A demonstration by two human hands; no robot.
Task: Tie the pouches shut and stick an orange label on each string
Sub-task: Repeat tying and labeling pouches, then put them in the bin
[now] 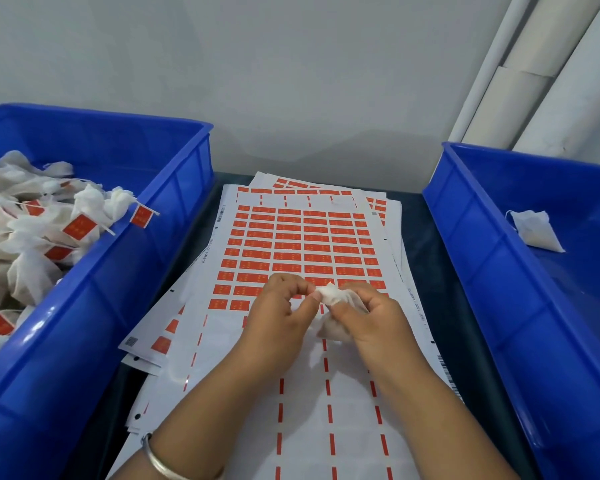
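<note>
Both hands hold one small white pouch (332, 296) over the sheet of orange labels (302, 244). My left hand (281, 306) pinches the gathered top of the pouch between thumb and fingers. My right hand (368, 313) grips the pouch body from the right, and its fingers hide most of it. The string is too thin to make out. The lower rows of the sheet are peeled bare. A pile of tied pouches with orange labels (32, 244) fills the blue bin on the left. One untied pouch (537, 232) lies in the blue bin on the right.
The left blue bin (118, 271) and the right blue bin (482, 254) flank the stack of label sheets on a dark table (430, 258). A grey wall stands behind, with white tubes (520, 74) leaning at the back right. A silver bangle (160, 462) circles my left wrist.
</note>
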